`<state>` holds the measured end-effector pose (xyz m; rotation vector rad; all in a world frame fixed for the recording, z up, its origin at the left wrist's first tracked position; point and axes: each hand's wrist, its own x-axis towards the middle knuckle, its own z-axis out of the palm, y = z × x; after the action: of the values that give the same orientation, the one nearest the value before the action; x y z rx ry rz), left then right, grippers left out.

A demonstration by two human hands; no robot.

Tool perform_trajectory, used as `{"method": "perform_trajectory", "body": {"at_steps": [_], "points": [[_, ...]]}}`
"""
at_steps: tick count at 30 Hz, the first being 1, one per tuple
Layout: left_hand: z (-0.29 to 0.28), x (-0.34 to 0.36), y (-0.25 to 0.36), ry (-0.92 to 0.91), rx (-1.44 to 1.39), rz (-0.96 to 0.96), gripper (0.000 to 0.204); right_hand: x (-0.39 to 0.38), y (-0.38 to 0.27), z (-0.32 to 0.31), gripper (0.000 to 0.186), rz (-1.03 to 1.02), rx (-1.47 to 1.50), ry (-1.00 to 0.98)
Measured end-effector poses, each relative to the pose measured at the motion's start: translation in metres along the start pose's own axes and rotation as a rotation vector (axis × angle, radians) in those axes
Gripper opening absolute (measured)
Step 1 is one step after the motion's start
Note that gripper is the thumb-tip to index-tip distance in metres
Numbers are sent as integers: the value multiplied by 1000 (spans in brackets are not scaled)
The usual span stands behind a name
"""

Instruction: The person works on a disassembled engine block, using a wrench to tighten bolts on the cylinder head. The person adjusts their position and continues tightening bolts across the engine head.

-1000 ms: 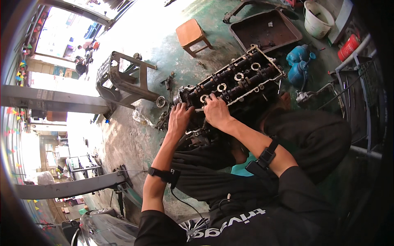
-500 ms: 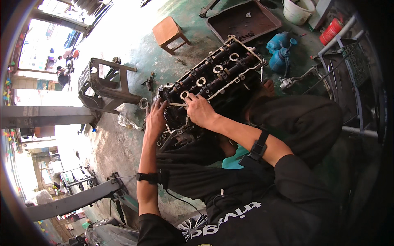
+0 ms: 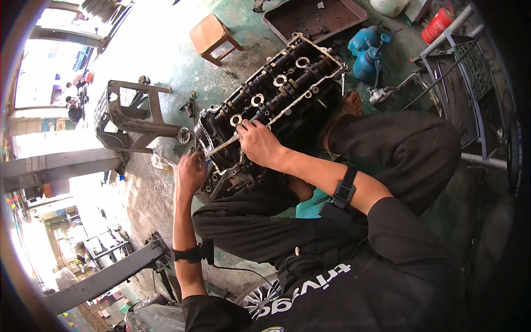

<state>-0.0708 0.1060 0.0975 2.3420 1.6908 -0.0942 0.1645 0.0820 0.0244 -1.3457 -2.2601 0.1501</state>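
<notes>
A dark engine cylinder head (image 3: 293,103) with camshafts, pale gasket edges and several round ring openings lies before me, tilted up to the right. A slim metal wrench (image 3: 223,146) spans its near left end. My right hand (image 3: 259,145) is closed round the wrench's upper end, above the camshaft next to the nearest ring. At the lower outer end of the wrench, beside a timing chain (image 3: 207,138), my left hand (image 3: 189,171) is curled closed on it. The wrench's two ends are hidden in my fingers.
A grey plastic stool (image 3: 130,116) lies on its side at the left; a wooden stool (image 3: 213,34) stands beyond. Farther off are a brown tray (image 3: 310,22), blue spray bottles (image 3: 369,58) and a red extinguisher (image 3: 437,26). A metal frame rack (image 3: 456,94) is at the right.
My left hand has moved down and left, off the cylinder head's end, and more of the wrench shows. The right hand stays at the camshaft. The whole view has shifted slightly.
</notes>
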Motion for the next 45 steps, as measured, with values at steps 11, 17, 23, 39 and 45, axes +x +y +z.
{"method": "perform_trajectory", "body": {"at_steps": [11, 17, 23, 39, 45], "points": [[63, -56, 100, -309, -1158, -268, 29, -1, -10, 6, 24, 159, 57, -27], [73, -22, 103, -258, -1026, -329, 27, 1, -2, 2, 23, 143, 34, -58], [70, 11, 97, 113, -248, -29, 53, 6, 8, -7, 17, 136, -107, -32], [72, 15, 106, 81, -168, -109, 49, 24, 5, 14, 25, 503, 197, 63], [64, 13, 101, 39, -315, -146, 46, 23, 8, 11, 25, 506, 230, 67]]}}
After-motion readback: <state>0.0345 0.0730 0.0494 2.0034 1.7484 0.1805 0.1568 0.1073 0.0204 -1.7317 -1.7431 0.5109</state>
